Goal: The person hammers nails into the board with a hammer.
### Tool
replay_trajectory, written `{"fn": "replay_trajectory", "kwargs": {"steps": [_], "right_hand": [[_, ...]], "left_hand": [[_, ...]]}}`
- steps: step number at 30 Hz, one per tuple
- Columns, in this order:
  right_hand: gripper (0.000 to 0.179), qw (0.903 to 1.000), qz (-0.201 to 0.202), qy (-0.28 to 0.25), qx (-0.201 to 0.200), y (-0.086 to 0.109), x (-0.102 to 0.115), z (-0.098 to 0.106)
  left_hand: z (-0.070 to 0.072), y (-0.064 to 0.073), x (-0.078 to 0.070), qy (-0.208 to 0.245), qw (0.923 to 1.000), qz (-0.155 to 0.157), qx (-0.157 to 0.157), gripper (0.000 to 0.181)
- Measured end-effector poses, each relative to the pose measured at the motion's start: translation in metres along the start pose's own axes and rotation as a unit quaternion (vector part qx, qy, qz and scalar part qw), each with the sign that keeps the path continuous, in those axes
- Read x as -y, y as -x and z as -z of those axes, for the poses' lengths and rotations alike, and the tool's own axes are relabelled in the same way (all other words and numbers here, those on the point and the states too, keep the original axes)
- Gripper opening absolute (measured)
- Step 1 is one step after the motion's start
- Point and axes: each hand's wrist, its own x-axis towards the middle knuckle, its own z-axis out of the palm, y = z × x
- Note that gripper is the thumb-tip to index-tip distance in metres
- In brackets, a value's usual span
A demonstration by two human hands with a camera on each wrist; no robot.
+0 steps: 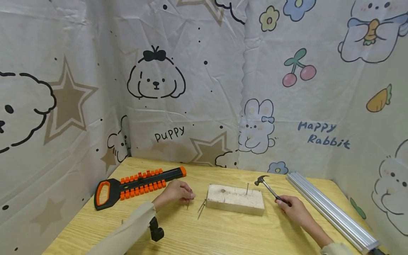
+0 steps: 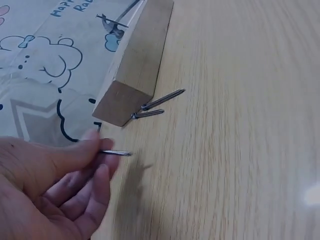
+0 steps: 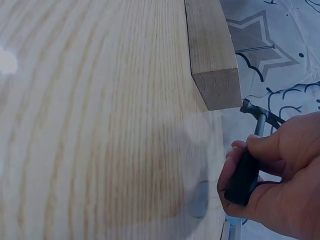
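Note:
Between thumb and fingers my left hand (image 1: 177, 191) pinches a nail (image 2: 117, 152), its pointed end sticking out over the table. Two more nails (image 2: 162, 99) lie by the near end of a pale wooden block (image 1: 234, 203). One nail (image 1: 247, 188) stands upright in the block's top, toward its right side. To the right of the block, my right hand (image 1: 293, 210) grips a small claw hammer (image 3: 246, 167) by its black handle. The hammer's head (image 1: 261, 180) is raised, beyond the block's right end.
An orange and black rack-like holder with a loop handle (image 1: 109, 194) lies at the left of the wooden table (image 1: 178, 237). A long silver metal bar (image 1: 331, 209) lies along the right side. Printed cloth (image 1: 204, 88) hangs around the table's back and sides.

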Motion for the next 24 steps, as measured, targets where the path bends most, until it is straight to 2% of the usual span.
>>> {"fn": "replay_trajectory", "kwargs": {"steps": [5, 9, 13, 19, 24], "right_hand": [[0.021, 0.9998, -0.001, -0.019, -0.004, -0.002, 0.004, 0.001], [0.022, 0.9998, -0.006, -0.014, -0.012, 0.0, 0.012, -0.001], [0.023, 0.9996, 0.002, -0.004, -0.027, 0.004, 0.021, -0.002], [0.023, 0.9961, 0.043, -0.002, -0.077, 0.006, 0.031, 0.001], [0.02, 0.993, 0.07, 0.0, -0.095, 0.004, 0.035, 0.001]], "left_hand": [[-0.001, -0.003, -0.005, 0.023, 0.9986, -0.047, -0.005, 0.017], [-0.01, -0.008, -0.013, 0.037, 0.9961, -0.08, 0.007, 0.021], [-0.028, -0.016, -0.021, 0.064, 0.9914, -0.114, 0.006, 0.024], [-0.058, -0.03, -0.035, 0.103, 0.9823, -0.154, -0.026, 0.024], [-0.081, -0.04, -0.048, 0.112, 0.9806, -0.158, -0.029, 0.018]]}}
